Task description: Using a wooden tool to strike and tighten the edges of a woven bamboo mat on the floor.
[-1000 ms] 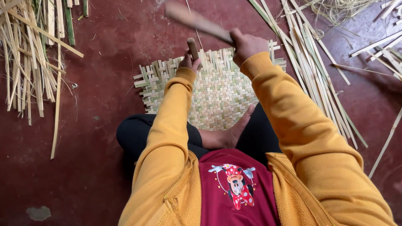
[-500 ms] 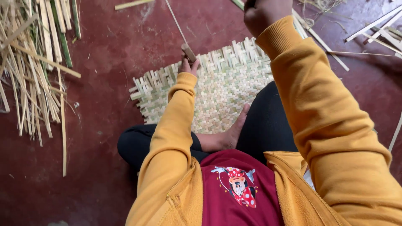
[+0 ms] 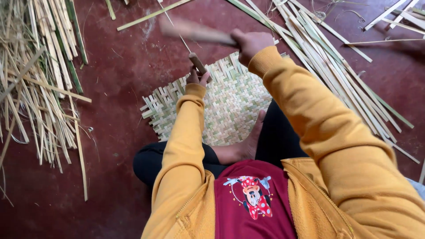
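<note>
Head view: my right hand [image 3: 251,43], grip clamped on a blurred wooden stick [image 3: 195,32], is raised over the short peg [image 3: 197,63] my left hand [image 3: 197,79] pinches upright at the far edge of the woven bamboo mat [image 3: 221,102] on the floor. A misaimed blow could strike my left fingers or split a strip.

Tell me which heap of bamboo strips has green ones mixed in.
The heap on the left: dark green strips run along its upper right side. The bundle on the right, beyond the right hand, looks pale, with at most faint green.
</note>
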